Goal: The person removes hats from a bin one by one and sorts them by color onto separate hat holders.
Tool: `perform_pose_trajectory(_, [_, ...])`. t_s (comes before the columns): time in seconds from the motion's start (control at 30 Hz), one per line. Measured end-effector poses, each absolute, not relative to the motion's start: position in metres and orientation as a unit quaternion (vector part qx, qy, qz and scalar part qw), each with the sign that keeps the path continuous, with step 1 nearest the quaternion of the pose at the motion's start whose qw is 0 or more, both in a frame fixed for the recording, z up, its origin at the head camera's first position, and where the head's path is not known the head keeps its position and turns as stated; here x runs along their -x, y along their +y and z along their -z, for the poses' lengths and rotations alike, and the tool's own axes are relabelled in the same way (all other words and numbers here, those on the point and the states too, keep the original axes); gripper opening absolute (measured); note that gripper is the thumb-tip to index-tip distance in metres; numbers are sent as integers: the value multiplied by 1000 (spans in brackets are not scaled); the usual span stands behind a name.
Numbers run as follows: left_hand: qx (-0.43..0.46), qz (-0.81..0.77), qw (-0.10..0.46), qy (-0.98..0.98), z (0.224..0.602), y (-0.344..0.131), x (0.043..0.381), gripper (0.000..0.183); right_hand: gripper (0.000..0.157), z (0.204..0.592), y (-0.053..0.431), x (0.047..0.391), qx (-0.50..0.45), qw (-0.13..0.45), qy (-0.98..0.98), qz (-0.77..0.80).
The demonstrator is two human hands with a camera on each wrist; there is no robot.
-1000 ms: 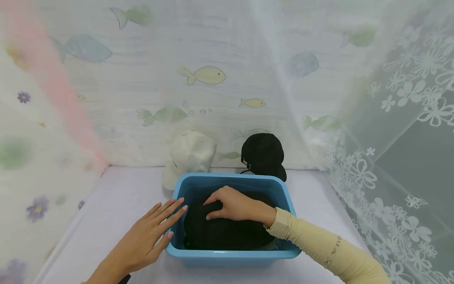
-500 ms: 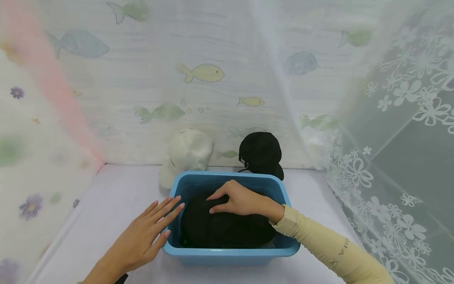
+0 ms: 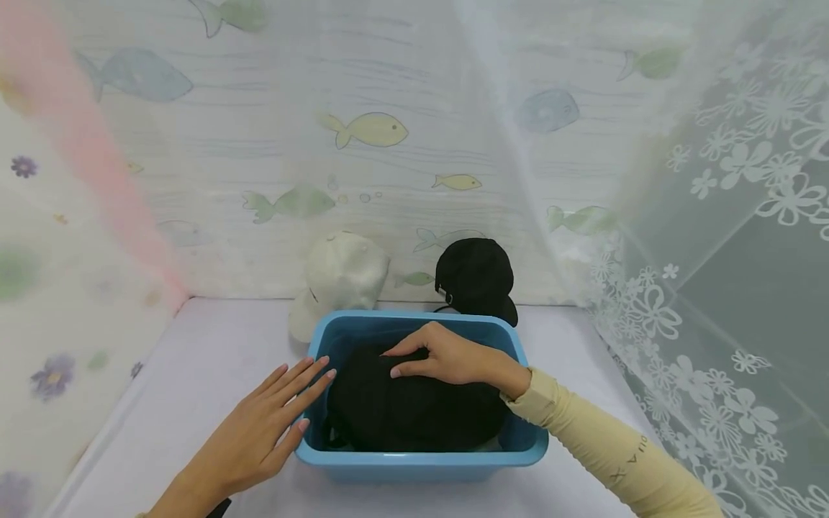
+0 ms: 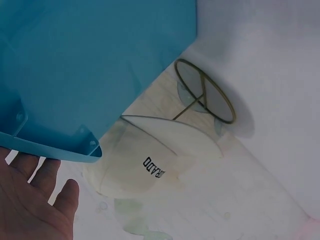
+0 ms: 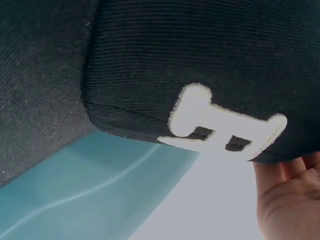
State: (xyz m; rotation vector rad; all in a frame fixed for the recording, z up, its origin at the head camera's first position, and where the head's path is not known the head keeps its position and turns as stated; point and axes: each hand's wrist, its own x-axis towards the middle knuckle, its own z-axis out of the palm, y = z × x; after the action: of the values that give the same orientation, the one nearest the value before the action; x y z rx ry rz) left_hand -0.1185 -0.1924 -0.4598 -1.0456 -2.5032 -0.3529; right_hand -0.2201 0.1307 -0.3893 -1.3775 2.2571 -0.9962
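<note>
A light blue plastic bin stands before me with a black cap inside it. My right hand reaches in and pinches the top of this cap between thumb and fingers. The right wrist view shows the cap's dark ribbed cloth with a white raised letter patch, and part of the right hand at its edge. My left hand lies with straight fingers against the bin's left rim. In the left wrist view, those fingertips touch the underside of the rim.
Behind the bin are a white cap and a second black cap. Beside the white cap, the left wrist view shows a brass-coloured ring with crossbars and a rod. A fish-printed curtain hangs behind; lace curtain is at right.
My right hand has moved slightly up and right, and the pinched black cap has shifted a little with it. The left hand stays at the rim.
</note>
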Motion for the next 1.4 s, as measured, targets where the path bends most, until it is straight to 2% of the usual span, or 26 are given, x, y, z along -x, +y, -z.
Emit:
perform_pose_trajectory(0.23, [369, 133, 186, -901, 463, -191, 118, 61, 34, 386, 140, 222, 473, 143, 789, 365])
perform_pose_trajectory(1.03, [374, 157, 198, -892, 468, -193, 119, 63, 26, 360, 159, 221, 454, 99, 770, 438])
perform_pose_trajectory(1.4, [363, 159, 183, -900, 470, -193, 119, 69, 25, 338, 165, 225, 458, 111, 773, 424])
